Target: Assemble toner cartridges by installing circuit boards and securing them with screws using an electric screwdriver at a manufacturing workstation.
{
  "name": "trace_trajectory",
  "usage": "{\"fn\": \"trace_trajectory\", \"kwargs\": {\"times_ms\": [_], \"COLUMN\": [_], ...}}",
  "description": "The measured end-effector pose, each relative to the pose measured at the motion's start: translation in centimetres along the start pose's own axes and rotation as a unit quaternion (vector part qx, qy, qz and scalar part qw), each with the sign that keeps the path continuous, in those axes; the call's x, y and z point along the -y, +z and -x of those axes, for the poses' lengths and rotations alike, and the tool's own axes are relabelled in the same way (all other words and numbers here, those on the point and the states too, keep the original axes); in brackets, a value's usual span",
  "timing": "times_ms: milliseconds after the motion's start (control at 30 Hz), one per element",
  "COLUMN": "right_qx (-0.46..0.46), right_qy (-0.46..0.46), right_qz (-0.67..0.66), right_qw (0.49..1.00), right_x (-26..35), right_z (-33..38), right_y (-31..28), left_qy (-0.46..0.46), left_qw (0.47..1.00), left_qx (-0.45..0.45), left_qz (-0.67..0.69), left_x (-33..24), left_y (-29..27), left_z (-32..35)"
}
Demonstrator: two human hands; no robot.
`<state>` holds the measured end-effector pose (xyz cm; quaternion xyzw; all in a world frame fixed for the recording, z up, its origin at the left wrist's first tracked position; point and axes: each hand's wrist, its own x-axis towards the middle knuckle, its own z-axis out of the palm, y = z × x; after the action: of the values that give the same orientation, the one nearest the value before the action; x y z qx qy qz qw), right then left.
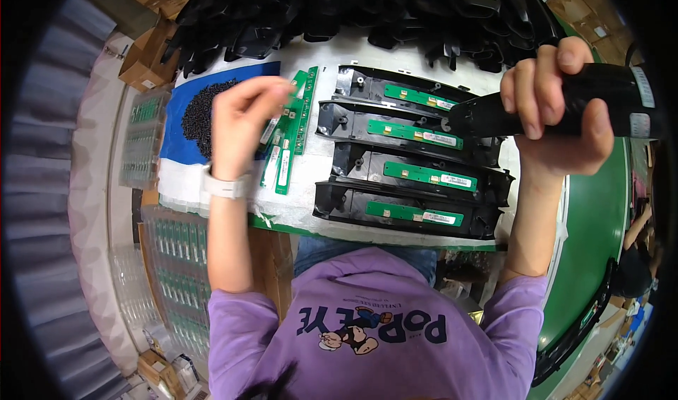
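My right hand is wrapped round a thick black electric screwdriver. The tool lies nearly level, and its tip end reaches the right end of a green circuit board in the second black plastic housing from the back. Several such long housings lie in a row, each with a green board inside. My left hand is raised between a heap of small black screws and some loose green circuit boards. Its fingers are curled with the tips together; anything between them is too small to make out.
Under the screw heap is a blue sheet. Many glossy black plastic parts are piled along the back. Clear trays of boards stand at the left. To the right runs a green surface, with another person beyond it.
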<state>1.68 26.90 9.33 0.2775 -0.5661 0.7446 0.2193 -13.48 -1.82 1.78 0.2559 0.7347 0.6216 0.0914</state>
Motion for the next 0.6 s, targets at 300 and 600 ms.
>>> {"fn": "trace_trajectory", "kwargs": {"times_ms": [300, 600], "right_qx": [-0.114, -0.017], "right_qy": [-0.094, -0.044], "right_qz": [-0.12, -0.039], "right_qw": [0.982, 0.998], "right_x": [0.8, 2.4], "right_z": [-1.5, -1.3], "right_y": [4.0, 2.4], "left_qy": [0.045, 0.053], "left_qw": [0.96, 0.963], "left_qx": [0.196, 0.203], "left_qz": [0.197, 0.17], "left_x": [-3.0, -2.7], "left_y": [7.5, 8.1], "left_z": [0.4, 0.8]}}
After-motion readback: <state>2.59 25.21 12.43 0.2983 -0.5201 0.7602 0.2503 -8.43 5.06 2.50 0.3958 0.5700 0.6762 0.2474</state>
